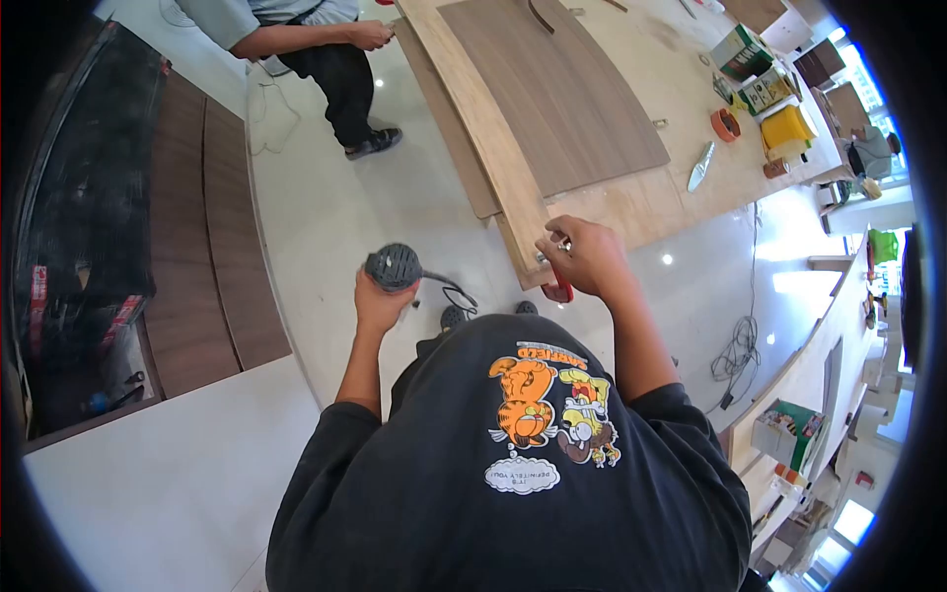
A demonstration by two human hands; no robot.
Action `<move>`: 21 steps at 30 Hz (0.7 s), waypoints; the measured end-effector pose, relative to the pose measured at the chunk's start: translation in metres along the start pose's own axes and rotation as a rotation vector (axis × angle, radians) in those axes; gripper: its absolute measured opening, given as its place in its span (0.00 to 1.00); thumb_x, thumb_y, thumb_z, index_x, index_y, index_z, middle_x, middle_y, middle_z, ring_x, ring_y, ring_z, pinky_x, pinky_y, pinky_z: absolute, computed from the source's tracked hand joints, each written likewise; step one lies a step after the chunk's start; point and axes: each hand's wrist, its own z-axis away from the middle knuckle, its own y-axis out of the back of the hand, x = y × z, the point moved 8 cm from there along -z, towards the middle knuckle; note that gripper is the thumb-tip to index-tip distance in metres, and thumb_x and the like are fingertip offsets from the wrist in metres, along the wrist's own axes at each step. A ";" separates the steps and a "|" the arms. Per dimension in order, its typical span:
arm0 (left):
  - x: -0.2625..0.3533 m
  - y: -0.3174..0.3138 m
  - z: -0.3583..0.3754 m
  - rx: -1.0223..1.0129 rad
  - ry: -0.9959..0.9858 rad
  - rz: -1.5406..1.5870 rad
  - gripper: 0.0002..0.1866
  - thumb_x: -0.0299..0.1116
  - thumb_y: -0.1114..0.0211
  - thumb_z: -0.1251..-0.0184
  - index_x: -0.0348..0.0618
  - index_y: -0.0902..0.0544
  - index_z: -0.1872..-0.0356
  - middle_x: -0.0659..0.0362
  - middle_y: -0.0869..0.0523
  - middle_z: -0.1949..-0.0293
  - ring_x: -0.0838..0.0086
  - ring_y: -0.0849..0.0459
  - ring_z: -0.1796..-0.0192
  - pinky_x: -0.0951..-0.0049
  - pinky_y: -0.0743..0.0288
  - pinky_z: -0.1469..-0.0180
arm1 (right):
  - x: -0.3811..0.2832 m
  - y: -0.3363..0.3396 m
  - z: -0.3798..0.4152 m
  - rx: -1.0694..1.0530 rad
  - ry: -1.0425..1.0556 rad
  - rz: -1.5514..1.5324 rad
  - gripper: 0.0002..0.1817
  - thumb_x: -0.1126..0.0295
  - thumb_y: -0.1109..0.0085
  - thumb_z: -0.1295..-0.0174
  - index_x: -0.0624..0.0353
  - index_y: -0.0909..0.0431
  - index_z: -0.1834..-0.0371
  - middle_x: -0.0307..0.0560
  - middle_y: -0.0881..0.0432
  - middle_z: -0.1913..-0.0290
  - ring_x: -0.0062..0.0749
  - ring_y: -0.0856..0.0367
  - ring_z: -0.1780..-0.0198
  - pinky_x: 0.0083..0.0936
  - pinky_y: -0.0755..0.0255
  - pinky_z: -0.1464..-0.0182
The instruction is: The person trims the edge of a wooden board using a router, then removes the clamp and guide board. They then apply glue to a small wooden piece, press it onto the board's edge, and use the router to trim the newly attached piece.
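Note:
My left hand (380, 301) grips a dark grey round power tool (395, 266) with a black cord trailing right. My right hand (582, 255) is closed on the metal screw of a red-handled clamp (558, 289) at the near corner of a long light wooden board (493, 138). A darker walnut-veneer panel (562, 89) lies on top of the workbench beside that board.
A second person (316, 39) stands at the far end, hand on the board. Boxes, an orange tape roll (726, 123) and a yellow container (786, 128) sit on the bench at right. Dark panels (212, 237) lean at left. Cables (735, 355) lie on the white floor.

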 end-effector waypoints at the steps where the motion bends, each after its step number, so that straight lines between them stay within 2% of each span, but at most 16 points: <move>1: -0.005 0.003 0.003 -0.036 0.067 -0.074 0.27 0.30 0.15 0.58 0.35 0.17 0.54 0.54 0.08 0.58 0.67 0.09 0.55 0.67 0.17 0.49 | -0.001 0.001 0.000 0.006 0.001 -0.004 0.22 0.48 0.38 0.34 0.52 0.15 0.47 0.47 0.10 0.53 0.48 0.12 0.50 0.40 0.21 0.48; 2: -0.010 0.007 0.010 -0.073 0.134 -0.148 0.25 0.31 0.16 0.58 0.36 0.15 0.56 0.54 0.08 0.59 0.68 0.08 0.57 0.67 0.17 0.50 | 0.000 0.000 0.001 0.013 0.000 -0.009 0.22 0.48 0.38 0.34 0.52 0.15 0.47 0.47 0.10 0.53 0.48 0.12 0.50 0.41 0.21 0.48; 3: -0.058 0.010 0.015 -0.082 0.134 -0.130 0.23 0.36 0.17 0.56 0.38 0.13 0.58 0.52 0.07 0.60 0.64 0.07 0.58 0.64 0.16 0.52 | 0.000 0.001 0.002 0.020 -0.002 -0.015 0.22 0.48 0.38 0.34 0.52 0.15 0.47 0.47 0.10 0.53 0.48 0.12 0.50 0.41 0.21 0.48; 4: -0.092 0.019 0.026 -0.116 0.199 -0.298 0.26 0.43 0.17 0.57 0.40 0.13 0.57 0.50 0.08 0.60 0.58 0.08 0.57 0.60 0.16 0.52 | -0.001 0.002 0.003 0.025 -0.007 -0.022 0.22 0.48 0.37 0.34 0.52 0.15 0.47 0.47 0.10 0.53 0.47 0.12 0.50 0.41 0.21 0.47; 5: -0.103 0.032 0.042 -0.098 0.299 -0.461 0.30 0.47 0.17 0.60 0.39 0.13 0.56 0.47 0.08 0.58 0.53 0.09 0.53 0.56 0.16 0.49 | -0.002 0.003 0.004 0.024 -0.016 -0.021 0.22 0.48 0.37 0.34 0.52 0.15 0.47 0.47 0.10 0.53 0.47 0.12 0.50 0.41 0.21 0.47; 7: -0.139 0.053 0.079 -0.170 0.599 -0.716 0.37 0.54 0.18 0.60 0.40 0.15 0.51 0.45 0.09 0.53 0.51 0.10 0.48 0.55 0.17 0.45 | -0.002 0.005 0.005 0.024 -0.041 -0.021 0.22 0.49 0.37 0.34 0.52 0.15 0.47 0.47 0.10 0.52 0.47 0.12 0.49 0.41 0.21 0.47; 8: -0.130 0.058 0.095 -0.247 0.713 -0.816 0.36 0.55 0.19 0.59 0.41 0.15 0.50 0.45 0.09 0.53 0.52 0.11 0.46 0.56 0.18 0.43 | -0.004 0.006 0.006 0.031 -0.039 -0.019 0.22 0.49 0.37 0.34 0.52 0.14 0.47 0.47 0.10 0.53 0.47 0.12 0.49 0.41 0.21 0.48; 9: -0.161 0.067 0.116 -0.346 0.816 -0.805 0.35 0.53 0.19 0.59 0.42 0.14 0.50 0.46 0.09 0.52 0.53 0.11 0.45 0.56 0.18 0.42 | -0.005 0.008 0.007 0.029 -0.045 -0.018 0.22 0.49 0.37 0.34 0.52 0.14 0.47 0.47 0.10 0.53 0.47 0.12 0.50 0.41 0.21 0.48; 10: -0.153 0.076 0.130 -0.325 0.799 -0.897 0.34 0.51 0.19 0.59 0.42 0.14 0.50 0.46 0.09 0.52 0.53 0.11 0.45 0.56 0.19 0.41 | -0.007 0.009 0.008 0.026 -0.052 -0.015 0.22 0.49 0.37 0.34 0.52 0.14 0.48 0.47 0.10 0.53 0.47 0.12 0.50 0.41 0.21 0.48; 13: -0.129 0.089 0.166 -0.377 0.884 -0.869 0.30 0.51 0.23 0.52 0.48 0.14 0.47 0.48 0.10 0.48 0.51 0.13 0.42 0.54 0.21 0.38 | -0.005 0.009 0.007 0.034 -0.045 -0.019 0.21 0.49 0.36 0.34 0.53 0.14 0.49 0.47 0.10 0.54 0.47 0.12 0.50 0.41 0.21 0.49; 15: -0.147 0.101 0.187 -0.371 0.966 -0.918 0.29 0.50 0.24 0.51 0.48 0.15 0.48 0.49 0.10 0.49 0.52 0.12 0.43 0.54 0.21 0.38 | -0.006 0.008 0.006 0.039 -0.023 -0.015 0.21 0.49 0.36 0.35 0.53 0.14 0.49 0.47 0.10 0.54 0.47 0.12 0.50 0.42 0.21 0.49; 18: -0.141 0.104 0.192 -0.356 0.951 -0.964 0.30 0.49 0.22 0.54 0.45 0.15 0.50 0.48 0.09 0.52 0.53 0.12 0.45 0.54 0.20 0.39 | -0.006 0.007 0.005 0.034 0.012 0.001 0.20 0.50 0.36 0.35 0.54 0.14 0.50 0.48 0.10 0.55 0.48 0.12 0.51 0.43 0.21 0.49; 21: -0.139 0.104 0.182 -0.281 0.789 -1.006 0.31 0.47 0.20 0.58 0.41 0.16 0.53 0.47 0.09 0.54 0.52 0.11 0.47 0.54 0.18 0.42 | -0.007 0.002 0.003 0.015 0.048 -0.007 0.20 0.50 0.36 0.34 0.53 0.14 0.51 0.49 0.11 0.56 0.48 0.13 0.51 0.43 0.21 0.49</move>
